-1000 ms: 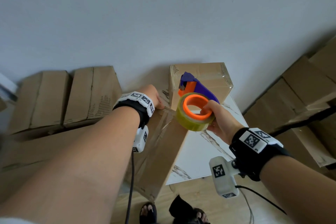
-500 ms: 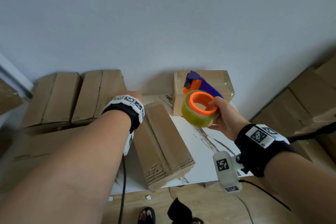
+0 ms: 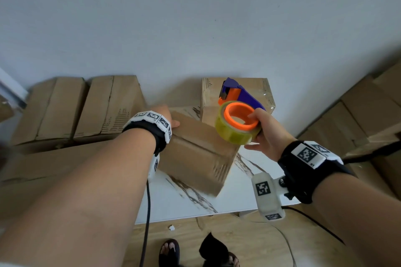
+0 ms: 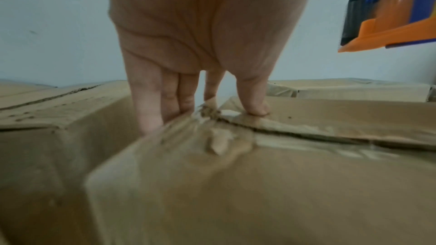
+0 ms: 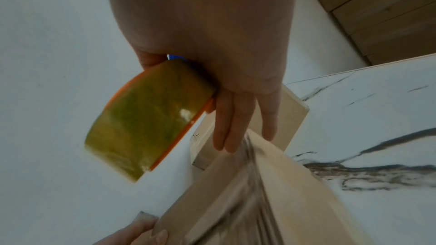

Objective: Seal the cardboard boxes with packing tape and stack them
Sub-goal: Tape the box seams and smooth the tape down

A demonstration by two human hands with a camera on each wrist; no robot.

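A brown cardboard box [image 3: 195, 154] lies at an angle on the white marble table [image 3: 238, 197]; it looks motion-blurred. My left hand [image 3: 168, 116] grips its far left corner, thumb [image 4: 254, 107] on top beside the flap seam and fingers [image 4: 151, 111] down the side. My right hand [image 3: 259, 125] holds a tape dispenser [image 3: 238, 102] just above the box's right end: yellow roll [image 5: 146, 118], orange core, blue body. The thumb is hooked in the core; two fingers [image 5: 235, 122] hang straight. A second box [image 3: 236, 93], glossy with tape, stands at the table's back.
Cardboard boxes are piled on the left [image 3: 65, 110] and on the right [image 3: 358, 119] of the table, against a plain wall. Sandalled feet [image 3: 169, 251] stand on the wood floor at the table's near edge. Cables hang from both wrists.
The box, tilted up on end a second ago, went down flat on the table and has now swung round under my left hand. The dispenser stayed roughly in place.
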